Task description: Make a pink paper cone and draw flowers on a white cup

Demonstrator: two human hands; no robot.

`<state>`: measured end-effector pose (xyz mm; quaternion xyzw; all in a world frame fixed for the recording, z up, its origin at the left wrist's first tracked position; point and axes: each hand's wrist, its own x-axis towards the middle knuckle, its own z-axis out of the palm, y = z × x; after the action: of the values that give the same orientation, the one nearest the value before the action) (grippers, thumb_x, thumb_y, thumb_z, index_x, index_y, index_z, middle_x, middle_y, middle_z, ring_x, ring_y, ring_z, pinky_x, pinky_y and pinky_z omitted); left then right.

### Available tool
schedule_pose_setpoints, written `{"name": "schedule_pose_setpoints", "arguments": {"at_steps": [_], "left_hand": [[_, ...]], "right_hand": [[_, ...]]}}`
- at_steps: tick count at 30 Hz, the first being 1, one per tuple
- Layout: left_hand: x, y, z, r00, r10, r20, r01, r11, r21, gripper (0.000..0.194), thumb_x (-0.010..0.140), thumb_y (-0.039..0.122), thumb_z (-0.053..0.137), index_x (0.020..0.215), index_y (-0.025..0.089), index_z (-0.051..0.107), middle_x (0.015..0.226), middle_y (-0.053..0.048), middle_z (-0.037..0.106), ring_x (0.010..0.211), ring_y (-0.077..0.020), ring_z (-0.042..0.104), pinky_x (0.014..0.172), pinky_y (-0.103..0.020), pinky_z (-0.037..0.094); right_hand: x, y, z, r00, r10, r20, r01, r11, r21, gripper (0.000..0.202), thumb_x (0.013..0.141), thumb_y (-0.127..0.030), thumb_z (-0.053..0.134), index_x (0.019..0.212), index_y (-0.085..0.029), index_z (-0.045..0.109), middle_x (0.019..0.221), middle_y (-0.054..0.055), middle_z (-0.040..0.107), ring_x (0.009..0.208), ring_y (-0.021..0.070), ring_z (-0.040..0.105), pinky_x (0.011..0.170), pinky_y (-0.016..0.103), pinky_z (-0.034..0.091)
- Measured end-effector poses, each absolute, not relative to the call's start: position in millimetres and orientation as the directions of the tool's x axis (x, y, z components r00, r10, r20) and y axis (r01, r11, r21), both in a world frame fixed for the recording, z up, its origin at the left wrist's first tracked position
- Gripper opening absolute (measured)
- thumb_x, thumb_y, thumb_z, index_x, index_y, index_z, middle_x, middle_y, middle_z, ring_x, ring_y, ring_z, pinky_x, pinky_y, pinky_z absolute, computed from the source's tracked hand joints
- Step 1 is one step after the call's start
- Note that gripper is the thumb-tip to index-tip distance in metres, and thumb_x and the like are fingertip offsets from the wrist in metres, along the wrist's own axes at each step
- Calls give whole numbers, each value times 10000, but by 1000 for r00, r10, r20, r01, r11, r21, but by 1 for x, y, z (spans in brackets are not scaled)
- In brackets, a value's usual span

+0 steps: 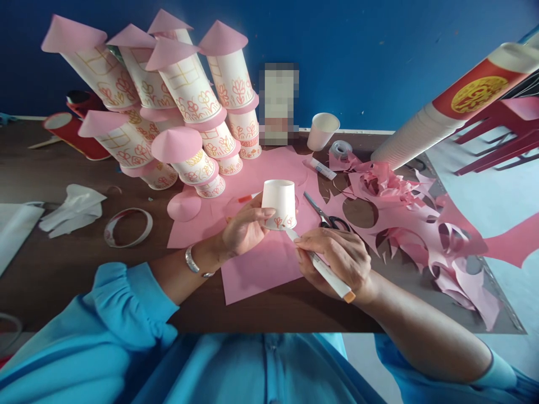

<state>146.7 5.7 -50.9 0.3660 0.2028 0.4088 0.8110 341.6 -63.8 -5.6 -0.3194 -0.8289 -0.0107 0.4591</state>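
Note:
My left hand (246, 225) grips a white paper cup (278, 196) by its left side, over the pink paper sheets. The cup is held with its wide rim down, and orange flower drawings show near that rim. My right hand (337, 259) is closed around a white marker (328, 275) with an orange end. The marker's tip is at the cup's lower edge, by the drawing. Pink paper (261, 278) lies beneath both hands. Scissors (326, 216) with black handles rest just behind my right hand.
Paper-cup towers (189, 95) with pink cones stand at the back left. A tape roll (128, 228) and crumpled tissue (76, 210) lie left. Behind are a single cup (323, 131) and a glue tube (322, 168). Pink scraps (421, 224) and a long cup stack (421, 132) are right.

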Motion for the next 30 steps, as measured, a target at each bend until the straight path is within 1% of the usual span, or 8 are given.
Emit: {"name": "schedule_pose_setpoints", "arguments": {"at_steps": [4, 8, 11, 14, 20, 23, 26, 30], "left_hand": [[146, 6, -51, 594, 804, -30, -509, 405, 759, 343, 853, 258, 707, 1183, 165, 725, 1068, -106, 784, 1117, -309, 721, 873, -394, 564], [146, 7, -51, 593, 805, -32, -492, 393, 777, 419, 842, 270, 720, 1251, 181, 718, 1120, -107, 781, 1142, -321, 714, 920, -429, 569], [145, 7, -51, 597, 802, -24, -466, 371, 803, 442, 869, 316, 741, 1296, 203, 709, 1170, -107, 775, 1198, -327, 694, 932, -431, 568], [144, 5, -49, 595, 803, -36, -427, 354, 832, 427, 897, 370, 775, 1294, 223, 719, 1211, -99, 772, 1246, -322, 677, 961, -423, 557], [147, 4, -45, 555, 827, -88, -489, 410, 770, 543, 835, 466, 849, 1301, 216, 725, 1195, -106, 787, 1263, -357, 686, 1046, -486, 542], [148, 5, -45, 538, 835, -117, -511, 433, 742, 537, 823, 456, 854, 1281, 204, 732, 1182, -103, 794, 1272, -350, 684, 1081, -495, 532], [149, 6, -45, 542, 832, -118, -523, 444, 728, 511, 797, 464, 868, 1214, 191, 754, 1134, -103, 805, 1263, -352, 693, 1094, -497, 532], [148, 6, -43, 549, 832, -82, -537, 426, 728, 390, 818, 447, 832, 1100, 182, 783, 1032, -97, 816, 1217, -364, 729, 1068, -505, 550]], "right_hand": [[342, -65, -5, -384, 536, 752, 530, 795, -295, 216, 901, -19, 626, 1004, -204, 587, 720, 0, 737, 591, 150, 726, 548, 262, 590], [343, -66, -5, -391, 549, 739, 538, 788, -300, 200, 898, -28, 615, 982, -207, 579, 709, -7, 725, 572, 149, 715, 519, 264, 565], [343, -66, -5, -378, 557, 739, 528, 786, -321, 180, 914, -43, 615, 982, -208, 584, 702, -12, 722, 575, 151, 719, 531, 266, 571], [344, -67, -2, -370, 557, 744, 516, 789, -333, 175, 917, -45, 615, 988, -205, 595, 706, -12, 730, 584, 151, 726, 545, 264, 583], [348, -67, 6, -349, 516, 782, 533, 796, -287, 178, 888, -52, 644, 991, -195, 615, 724, 0, 738, 597, 151, 743, 560, 243, 599], [349, -65, 6, -330, 537, 776, 558, 774, -298, 196, 892, -52, 635, 999, -216, 616, 730, -15, 742, 587, 143, 732, 553, 239, 590], [349, -63, 3, -299, 550, 780, 585, 751, -306, 189, 905, -58, 638, 998, -222, 616, 747, -12, 752, 587, 141, 729, 550, 241, 575], [348, -61, 0, -274, 562, 780, 598, 735, -319, 172, 932, -77, 640, 1016, -226, 616, 786, -3, 768, 620, 142, 739, 556, 242, 565]]}}
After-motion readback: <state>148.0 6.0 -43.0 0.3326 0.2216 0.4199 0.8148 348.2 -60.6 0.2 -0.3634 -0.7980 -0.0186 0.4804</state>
